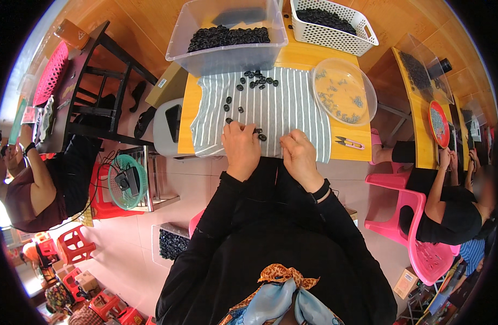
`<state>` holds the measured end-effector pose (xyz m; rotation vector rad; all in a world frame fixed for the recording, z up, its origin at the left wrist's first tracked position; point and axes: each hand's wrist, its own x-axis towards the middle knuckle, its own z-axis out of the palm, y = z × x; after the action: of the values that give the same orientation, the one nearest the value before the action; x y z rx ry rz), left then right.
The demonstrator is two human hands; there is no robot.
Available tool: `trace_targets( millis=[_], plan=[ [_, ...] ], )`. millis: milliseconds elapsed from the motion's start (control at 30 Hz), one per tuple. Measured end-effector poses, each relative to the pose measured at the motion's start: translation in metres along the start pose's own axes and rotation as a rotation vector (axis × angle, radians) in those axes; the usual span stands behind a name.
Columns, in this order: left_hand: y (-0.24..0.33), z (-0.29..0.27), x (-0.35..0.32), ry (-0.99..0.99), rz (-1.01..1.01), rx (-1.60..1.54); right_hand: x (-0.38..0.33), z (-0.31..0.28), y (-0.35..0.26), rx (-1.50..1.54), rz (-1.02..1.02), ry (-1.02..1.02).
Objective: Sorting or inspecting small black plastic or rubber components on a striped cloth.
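On the striped cloth (270, 105), left hand (241, 147) pinches black rings (260, 134) — right hand (299, 154) curled (contents hidden).

Small black rings on striped cloth

Your black rings (253, 81) lie scattered flat on the grey striped cloth (281, 111); two sit between your hands, just beside the left hand's (241, 147) fingertips.

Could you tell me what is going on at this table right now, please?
A person in black sleeves sits at a small yellow wooden table covered by a grey-and-white striped cloth. Both hands rest at the cloth's near edge: the left hand touches small black ring-shaped parts scattered there, the right hand lies closed beside it. A clear plastic bin of the same parts stands behind.
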<state>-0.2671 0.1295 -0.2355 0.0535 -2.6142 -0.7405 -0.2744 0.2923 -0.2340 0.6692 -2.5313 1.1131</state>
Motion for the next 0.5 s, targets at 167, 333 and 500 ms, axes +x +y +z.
trace_targets(
  millis=[167,333,500],
  plan=[
    [0.004,0.0,0.005,-0.048,0.033,0.076,0.01,0.002,0.006,-0.081,-0.007,-0.047],
    [-0.002,0.009,0.004,-0.072,0.073,0.09,0.004,-0.001,0.004,-0.062,0.009,-0.066],
    [-0.004,0.015,0.011,-0.093,0.033,0.052,-0.001,0.004,0.002,-0.135,-0.028,-0.048]
  ],
)
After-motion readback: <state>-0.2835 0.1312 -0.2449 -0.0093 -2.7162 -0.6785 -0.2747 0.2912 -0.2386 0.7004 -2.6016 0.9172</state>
